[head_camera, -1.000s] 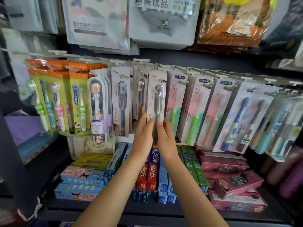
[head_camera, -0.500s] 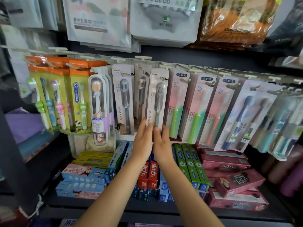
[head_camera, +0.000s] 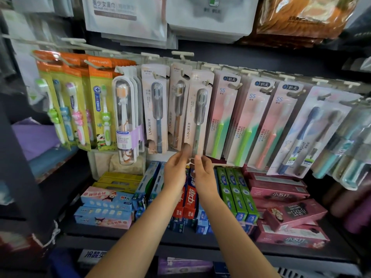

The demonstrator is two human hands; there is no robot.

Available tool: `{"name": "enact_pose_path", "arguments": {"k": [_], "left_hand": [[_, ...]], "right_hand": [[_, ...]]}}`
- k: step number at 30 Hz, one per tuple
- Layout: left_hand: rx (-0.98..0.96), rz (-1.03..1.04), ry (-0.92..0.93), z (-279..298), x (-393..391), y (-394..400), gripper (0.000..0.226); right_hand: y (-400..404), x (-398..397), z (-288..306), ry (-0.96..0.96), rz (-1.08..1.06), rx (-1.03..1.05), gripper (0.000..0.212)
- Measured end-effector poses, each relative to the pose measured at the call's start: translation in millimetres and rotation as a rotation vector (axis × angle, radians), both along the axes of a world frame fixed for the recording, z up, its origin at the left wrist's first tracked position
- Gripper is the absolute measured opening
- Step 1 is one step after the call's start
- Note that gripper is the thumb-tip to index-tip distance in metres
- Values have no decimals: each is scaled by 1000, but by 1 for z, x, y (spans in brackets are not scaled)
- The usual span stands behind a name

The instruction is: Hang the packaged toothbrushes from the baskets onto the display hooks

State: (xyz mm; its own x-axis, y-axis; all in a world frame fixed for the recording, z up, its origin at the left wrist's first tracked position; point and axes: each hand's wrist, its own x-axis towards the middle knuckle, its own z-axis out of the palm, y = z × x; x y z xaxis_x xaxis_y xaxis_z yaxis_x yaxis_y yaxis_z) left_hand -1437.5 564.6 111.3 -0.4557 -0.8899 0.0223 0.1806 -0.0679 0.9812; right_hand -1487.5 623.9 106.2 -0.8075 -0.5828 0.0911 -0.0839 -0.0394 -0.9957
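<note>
Head view: both hands reach up to one beige toothbrush pack point(head_camera: 197, 115) that hangs in the middle of the row, its top at a display hook point(head_camera: 206, 82) toward twelve o'clock from the hands; whether the hook passes fully through the pack's hole I cannot tell. The left hand point(head_camera: 175, 173) pinches the pack's lower left corner, thumb on the front face; the right hand point(head_camera: 204, 173) has its fingertips at the pack's bottom edge, just beside the left hand, though whether they grip or only touch is not clear.

At nine o'clock from the held pack hang two more beige packs point(head_camera: 154, 109) of the same make, side by side; further toward nine o'clock stands a clear toothbrush case point(head_camera: 125, 123) — hung upright — and then the orange-and-yellow children's packs point(head_camera: 100, 105), tilted outward. At three o'clock hang the pink packs point(head_camera: 222, 117) with green and coral brushes, overlapping one another; beyond them a two-brush pack point(head_camera: 313, 133) leans to the right.

At six o'clock, below the hands, a dark shelf point(head_camera: 140, 235) carries toothpaste boxes: red boxes point(head_camera: 188, 199) directly under the wrists, green boxes point(head_camera: 236, 193) just beside them at three o'clock, pink boxes point(head_camera: 281, 197) further right, and pale cartoon-printed boxes point(head_camera: 106, 199) at eight o'clock. Above the row, at twelve o'clock, hang white pouches point(head_camera: 128, 15).
</note>
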Motion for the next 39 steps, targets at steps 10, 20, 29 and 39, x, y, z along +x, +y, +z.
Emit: {"name": "enact_pose_path", "arguments": {"k": [10,20,29,39], "left_hand": [[-292,167,11,8,59,10,18],[-534,45,-63,37,41,-15,41],[-586,-24,-94,43,39,-15,40],[-529,10,-72,51,46,-22,39]], "right_hand": [[22,36,18,182,-54,-134,11],[-7,29,42,595,-57,15,44],[-11,23,43,583,-51,74,52],[-8,22,50,745,-36,194,58]]}}
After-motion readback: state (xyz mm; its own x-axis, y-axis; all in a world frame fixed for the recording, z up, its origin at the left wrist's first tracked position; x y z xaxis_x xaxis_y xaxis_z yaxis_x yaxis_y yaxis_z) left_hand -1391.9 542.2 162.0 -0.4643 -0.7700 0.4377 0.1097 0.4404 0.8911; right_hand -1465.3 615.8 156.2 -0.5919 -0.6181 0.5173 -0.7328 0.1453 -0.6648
